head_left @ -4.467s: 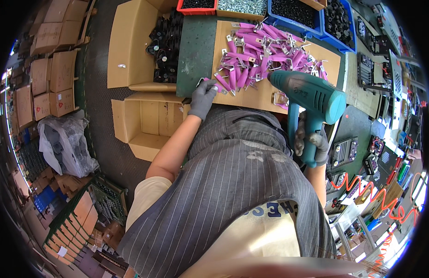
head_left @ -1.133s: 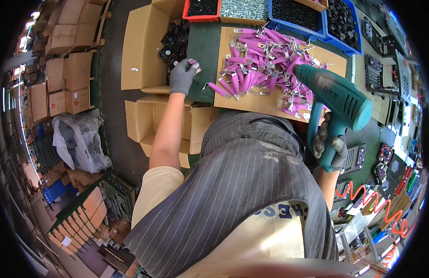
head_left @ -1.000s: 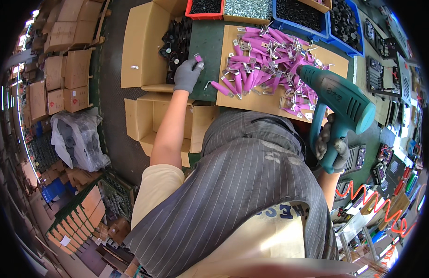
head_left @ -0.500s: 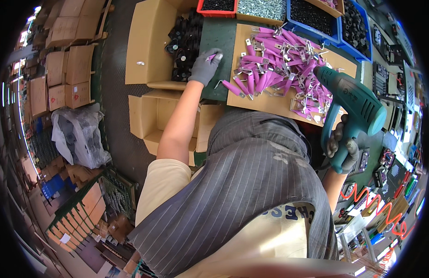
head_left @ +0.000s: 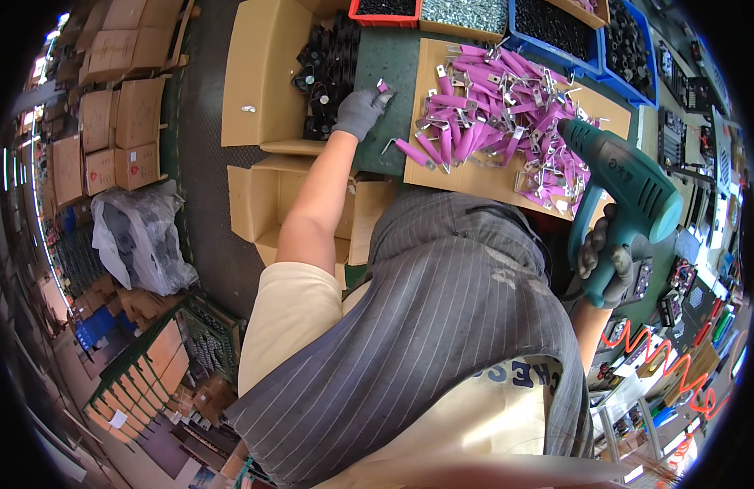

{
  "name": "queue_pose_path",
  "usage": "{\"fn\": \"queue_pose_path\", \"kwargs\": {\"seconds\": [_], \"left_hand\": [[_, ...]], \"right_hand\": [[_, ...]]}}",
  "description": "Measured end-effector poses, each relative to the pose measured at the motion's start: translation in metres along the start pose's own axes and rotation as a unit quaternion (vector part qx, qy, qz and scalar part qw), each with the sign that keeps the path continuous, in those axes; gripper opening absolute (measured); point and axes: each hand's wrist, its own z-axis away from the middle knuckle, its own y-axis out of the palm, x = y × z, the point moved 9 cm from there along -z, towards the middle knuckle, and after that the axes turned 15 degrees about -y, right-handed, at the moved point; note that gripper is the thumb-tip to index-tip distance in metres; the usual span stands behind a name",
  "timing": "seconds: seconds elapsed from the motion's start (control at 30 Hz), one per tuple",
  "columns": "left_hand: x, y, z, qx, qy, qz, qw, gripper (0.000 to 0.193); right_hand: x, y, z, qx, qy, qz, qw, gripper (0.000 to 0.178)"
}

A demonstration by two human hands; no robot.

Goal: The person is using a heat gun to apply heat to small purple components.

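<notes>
My right hand [head_left: 606, 262], in a dark grey glove, is wrapped round the handle of a teal heat gun [head_left: 625, 175]. Its dark nozzle points left, over the edge of a heap of purple-sleeved metal strips [head_left: 495, 106]. These have bent, holed metal ends and lie on a flat cardboard sheet [head_left: 422, 73]. At the green tabletop left of the heap, my gloved left hand [head_left: 362, 112] is closed on a purple-sleeved metal strip. Only its end shows past the fingers. One loose strip [head_left: 411, 152] lies at the sheet's near left edge, just right of this hand.
Left of my hand an open carton [head_left: 259, 73] holds black parts with wires. Below it sits another open carton [head_left: 271, 200]. Along the back stand a red bin [head_left: 385, 22] and blue bins [head_left: 590, 69] of small parts. An orange coiled hose [head_left: 646, 346] hangs at the right.
My left hand has shifted slightly, and the strip's end now stands up from its fingertips. The heat gun has stayed nearly in place in my right hand.
</notes>
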Motion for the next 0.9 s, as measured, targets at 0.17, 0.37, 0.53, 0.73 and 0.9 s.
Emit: {"fn": "queue_pose_path", "kwargs": {"seconds": [0.17,0.37,0.53,0.73,0.9], "left_hand": [[-0.007,-0.005,0.001,0.039,-0.007,-0.026,0.999,0.044],[-0.016,-0.012,0.005,0.088,-0.038,-0.051,0.994,0.039],[-0.006,-0.005,0.006,0.063,-0.027,-0.088,0.994,0.036],[-0.024,-0.025,0.027,-0.007,-0.074,-0.078,0.994,0.075],[-0.064,-0.039,0.042,-0.130,-0.007,-0.142,0.981,0.072]], "right_hand": [[0.002,-0.003,0.006,-0.016,-0.010,0.009,1.000,0.070],[0.005,0.002,0.015,-0.009,-0.028,-0.008,1.000,0.070],[0.002,-0.001,0.023,-0.020,-0.022,0.003,1.000,0.070],[0.003,-0.004,0.027,-0.015,-0.014,-0.002,1.000,0.069],[0.004,-0.008,0.024,-0.024,-0.017,0.028,0.999,0.070]]}}
